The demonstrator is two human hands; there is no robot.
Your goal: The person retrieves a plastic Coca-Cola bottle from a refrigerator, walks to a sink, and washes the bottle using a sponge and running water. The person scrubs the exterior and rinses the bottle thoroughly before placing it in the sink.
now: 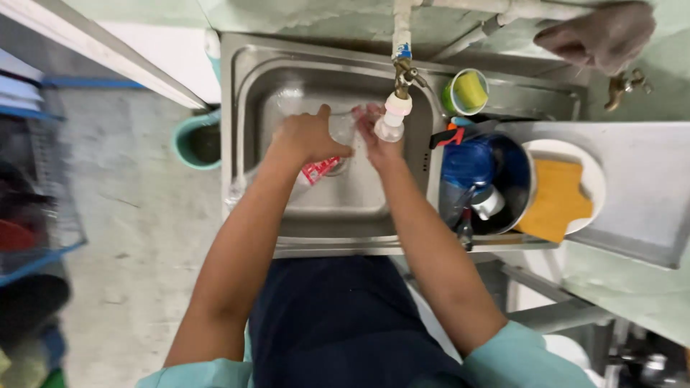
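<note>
My left hand (307,136) is closed around a clear plastic bottle (338,140) with a red label, and my right hand (377,140) grips its other end, holding it level under the tap (399,90). It sits over the steel sink (338,208), so runoff drains there. A blue basin (514,176) of dishes stands to the right.

There is 1 view, from a camera worn on the person's head. It looks almost straight down along both forearms into a steel sink (251,79) set close below, with the tap (402,72) at the top of the frame. The concrete floor (136,215) lies to the left, a steel counter (640,187) to the right. No 2nd view shares the scene.
</note>
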